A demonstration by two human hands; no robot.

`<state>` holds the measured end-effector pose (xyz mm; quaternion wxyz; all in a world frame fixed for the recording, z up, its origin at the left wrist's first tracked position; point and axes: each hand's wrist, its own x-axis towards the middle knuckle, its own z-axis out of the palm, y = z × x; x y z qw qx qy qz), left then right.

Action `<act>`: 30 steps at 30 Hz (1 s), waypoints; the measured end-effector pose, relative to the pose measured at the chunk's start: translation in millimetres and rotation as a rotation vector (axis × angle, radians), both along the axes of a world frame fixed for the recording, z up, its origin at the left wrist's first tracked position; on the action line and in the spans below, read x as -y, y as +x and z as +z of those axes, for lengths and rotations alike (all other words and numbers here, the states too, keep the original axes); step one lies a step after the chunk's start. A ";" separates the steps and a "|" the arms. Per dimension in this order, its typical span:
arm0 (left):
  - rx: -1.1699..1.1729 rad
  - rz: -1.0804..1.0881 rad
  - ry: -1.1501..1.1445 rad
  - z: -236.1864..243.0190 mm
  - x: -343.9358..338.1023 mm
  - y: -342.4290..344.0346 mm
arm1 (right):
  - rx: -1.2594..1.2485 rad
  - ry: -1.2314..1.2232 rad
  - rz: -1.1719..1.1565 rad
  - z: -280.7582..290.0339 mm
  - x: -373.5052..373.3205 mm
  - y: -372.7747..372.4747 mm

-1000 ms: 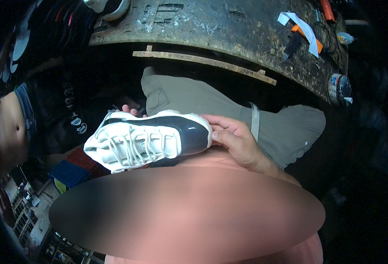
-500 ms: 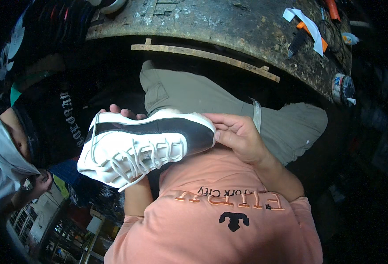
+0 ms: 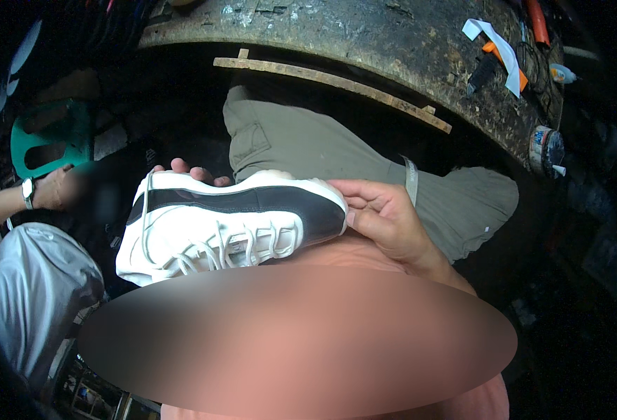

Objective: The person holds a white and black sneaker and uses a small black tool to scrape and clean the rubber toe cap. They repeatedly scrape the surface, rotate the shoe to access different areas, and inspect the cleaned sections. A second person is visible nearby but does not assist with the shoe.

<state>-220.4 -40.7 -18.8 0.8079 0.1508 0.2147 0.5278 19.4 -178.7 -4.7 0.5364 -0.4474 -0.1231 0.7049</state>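
Note:
A white and black lace-up sneaker (image 3: 203, 227) lies on its side across my lap, its black toe end to the right and the white heel end to the left. My right hand (image 3: 385, 220) pinches the toe, thumb and fingers closed on its edge. My left hand (image 3: 193, 171) is behind the shoe. Only its fingertips curl over the sole edge near the heel; the palm is hidden by the shoe. Pale laces are threaded through the loops, and one strand hangs over the heel side.
Ahead is a worn, stained workbench (image 3: 364, 49) with a wooden bar (image 3: 333, 85) along its front. A white strip (image 3: 501, 52), an orange-handled tool (image 3: 494, 49) and a tin (image 3: 546, 150) sit at its right. On the left are a green stool (image 3: 77, 133) and another person's arm (image 3: 8, 203).
The person at left has shifted, and the green stool now shows fully, with their watch-wearing arm by it. My hands keep the same hold on the sneaker. A blur now covers my shirt.

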 end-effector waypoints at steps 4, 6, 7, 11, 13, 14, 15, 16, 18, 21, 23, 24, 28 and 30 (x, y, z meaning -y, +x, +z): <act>-0.011 -0.028 0.030 -1.9 -0.1 -1.8 | 0.018 -0.008 0.001 -0.4 -0.8 -1.7; -0.013 -0.048 0.045 -4.3 -0.2 -4.1 | 0.019 -0.009 0.010 -0.3 -0.5 -1.6; -0.012 -0.048 0.040 -6.1 -0.1 -5.5 | 0.006 0.017 0.002 -0.5 -0.5 -1.6; 0.069 -0.116 0.093 -16.8 -3.7 -15.5 | 0.027 -0.007 0.029 -2.8 -0.9 -1.7; 0.127 -0.152 -0.012 -21.0 -9.2 -23.9 | 0.012 -0.019 0.043 -3.1 -0.5 -0.5; 0.171 -0.187 -0.053 -22.2 -11.7 -28.6 | 0.034 -0.018 0.075 -3.1 0.0 0.2; 0.245 -0.232 -0.075 -25.9 -16.2 -31.3 | 0.054 -0.017 0.107 -3.0 0.7 1.8; 0.219 -0.241 -0.108 -28.2 -19.5 -34.2 | 0.070 -0.018 0.138 -2.4 2.0 2.9; 0.366 -0.320 -0.076 -36.0 -24.0 -35.9 | 0.020 -0.041 0.136 -2.4 4.1 4.1; 0.375 -0.387 -0.100 -40.3 -23.8 -37.8 | 0.006 -0.039 0.115 -2.1 7.9 3.3; 0.353 -0.388 -0.109 -40.8 -21.7 -37.6 | 0.032 -0.026 0.118 -1.3 10.4 3.3; 0.337 -0.388 -0.105 -40.1 -20.9 -37.5 | 0.050 -0.020 0.129 -0.8 11.3 4.3; 0.307 -0.422 -0.109 -34.9 -21.9 -38.3 | 0.123 0.017 0.150 3.0 12.9 7.5; 0.282 -0.417 -0.148 -31.3 -23.6 -39.7 | 0.176 -0.035 0.184 4.0 11.8 8.0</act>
